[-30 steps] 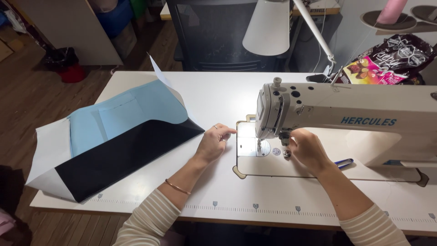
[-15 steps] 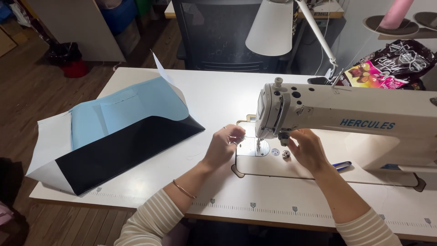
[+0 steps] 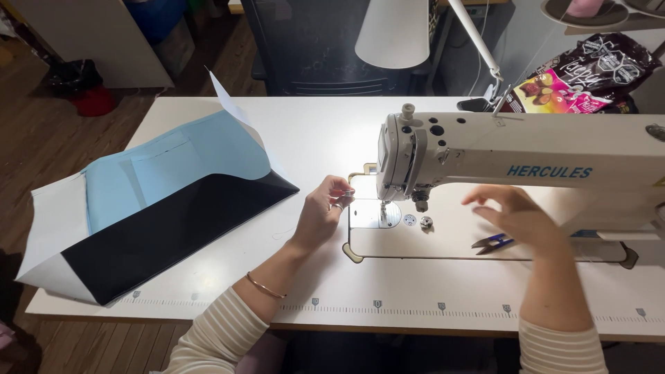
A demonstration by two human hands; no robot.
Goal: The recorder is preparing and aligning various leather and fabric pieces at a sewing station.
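**Hands at the needle of a white sewing machine**

I look down on a white work table [image 3: 208, 291] with a row of small printed marks along its near edge, standing on a wood-plank floor [image 3: 48, 138]. At the left of the table lies a folded sheet of fabric [image 3: 159, 215], pale blue above, black below, with white at its outer edges. Behind the table I see a dark chair back [image 3: 325, 48], a white lamp shade [image 3: 393, 33] on a jointed arm, and at the far right a crinkled dark snack bag [image 3: 589, 73].

The sewing machine [image 3: 526, 159] is white and long-bodied, its head at the middle of the table over a bright metal needle plate [image 3: 377, 213]. My left hand [image 3: 322, 211] sits just left of the needle, fingertips pinched together on something too small for me to make out. My right hand [image 3: 519, 215] hovers in front of the machine arm, blurred, fingers loosely apart and holding nothing. A small pair of blue-handled thread snips [image 3: 493, 242] lies on the machine bed just beside that hand
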